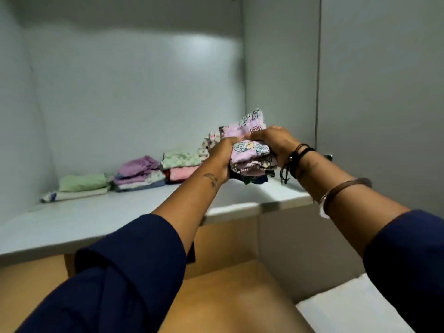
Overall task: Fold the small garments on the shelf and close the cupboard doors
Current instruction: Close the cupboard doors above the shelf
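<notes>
A pink printed small garment point(249, 152) is bunched between both hands above the right end of the grey shelf point(96, 217). My left hand point(222, 155) grips its left side and my right hand point(274, 140) grips its top right. Under it lies a dark heap of other garments point(254, 180), partly hidden. Three folded stacks sit along the shelf's back: a green and white one point(79, 186), a purple one point(139, 173), and a green-print and pink one point(180, 164). No cupboard door shows plainly.
The cupboard's grey back wall point(134, 92) and right side panel point(281, 80) enclose the shelf. Below the shelf's front edge is a tan wooden surface point(228, 292). A white slab point(348, 308) lies at the lower right.
</notes>
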Tool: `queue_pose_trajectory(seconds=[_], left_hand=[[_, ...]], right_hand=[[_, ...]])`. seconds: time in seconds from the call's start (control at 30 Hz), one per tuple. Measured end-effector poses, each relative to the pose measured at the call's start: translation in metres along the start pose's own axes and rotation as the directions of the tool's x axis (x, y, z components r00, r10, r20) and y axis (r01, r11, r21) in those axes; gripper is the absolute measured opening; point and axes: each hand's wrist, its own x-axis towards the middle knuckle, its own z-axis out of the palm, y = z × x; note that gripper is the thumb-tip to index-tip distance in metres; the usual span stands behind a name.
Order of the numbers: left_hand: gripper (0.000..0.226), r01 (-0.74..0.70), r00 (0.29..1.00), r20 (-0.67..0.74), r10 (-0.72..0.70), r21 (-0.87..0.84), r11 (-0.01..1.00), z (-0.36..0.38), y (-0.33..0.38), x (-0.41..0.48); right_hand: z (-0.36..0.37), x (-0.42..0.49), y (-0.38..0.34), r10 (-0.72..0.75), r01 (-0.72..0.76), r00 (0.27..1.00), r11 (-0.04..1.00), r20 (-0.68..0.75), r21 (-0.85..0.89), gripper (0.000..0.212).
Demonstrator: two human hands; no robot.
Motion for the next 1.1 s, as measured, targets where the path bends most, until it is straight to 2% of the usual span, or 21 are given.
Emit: queue_pose_trajectory(seconds=[0.1,0.17,0.23,0.27,0.33,0.4,0.43,0.47,0.53,0.6,0.7,0.87,1.0,1.1], left_hand=[[0.045,0.051,0.998,-0.031,-0.051,-0.013,0.999,0.004,-0.014,0.057],[0.065,0.097,0.993,-0.064,-0.097,-0.003,0.995,-0.005,-0.04,0.121],[0.074,0.146,0.984,-0.107,-0.143,0.016,0.989,-0.01,-0.062,0.158],[0.067,0.152,0.979,-0.142,-0.146,0.033,0.988,-0.011,-0.075,0.174],[0.04,0.13,0.98,-0.17,-0.106,0.136,0.982,-0.002,-0.079,0.168],[0.037,0.131,0.981,-0.175,-0.086,0.262,0.956,0.004,-0.079,0.163],[0.038,0.144,0.983,-0.157,-0.099,0.304,0.942,0.007,-0.076,0.162],[0.039,0.146,0.984,-0.144,-0.104,0.323,0.935,0.008,-0.074,0.163],[0.038,0.145,0.98,-0.176,-0.09,0.33,0.933,0.011,-0.069,0.159],[0.036,0.168,0.977,-0.176,-0.122,0.276,0.946,0.013,-0.066,0.155],[0.039,0.207,0.965,-0.202,-0.168,0.195,0.959,0.012,-0.066,0.148],[0.055,0.223,0.96,-0.21,-0.186,0.17,0.96,0.002,-0.075,0.152],[0.066,0.255,0.964,-0.124,-0.235,0.191,0.948,0.013,-0.082,0.147],[0.076,0.242,0.969,-0.097,-0.228,0.163,0.957,0.016,-0.084,0.144]], right_hand=[[-0.012,0.067,0.017,-0.032,0.026,0.999,0.984,-0.031,-0.173,0.042],[-0.015,0.099,0.031,-0.016,0.01,1.0,0.951,-0.017,-0.31,0.043],[-0.013,0.118,0.048,0.039,-0.037,0.999,0.915,-0.005,-0.401,0.027],[-0.012,0.124,0.058,0.058,-0.057,0.998,0.893,-0.013,-0.446,0.022],[-0.009,0.136,0.081,0.04,-0.056,0.998,0.851,-0.043,-0.523,0.022],[-0.007,0.137,0.093,-0.051,-0.001,0.996,0.796,-0.068,-0.605,0.008],[-0.006,0.139,0.094,-0.107,0.04,0.993,0.741,-0.059,-0.67,0.007],[-0.006,0.142,0.094,-0.151,0.065,0.987,0.651,-0.046,-0.756,0.019],[-0.005,0.145,0.087,-0.212,0.088,0.977,0.401,0.001,-0.912,0.032],[-0.004,0.145,0.08,-0.227,0.09,0.973,0.194,0.045,-0.977,0.036],[-0.007,0.147,0.078,-0.079,0.128,0.989,0.032,0.125,-0.991,0.036],[-0.004,0.139,0.061,0.23,0.2,0.953,0.002,0.195,-0.98,0.03],[0.01,0.136,0.058,0.303,0.258,0.929,-0.119,0.212,-0.959,0.041],[0.006,0.125,0.063,0.292,0.235,0.935,-0.093,0.2,-0.967,0.041]])
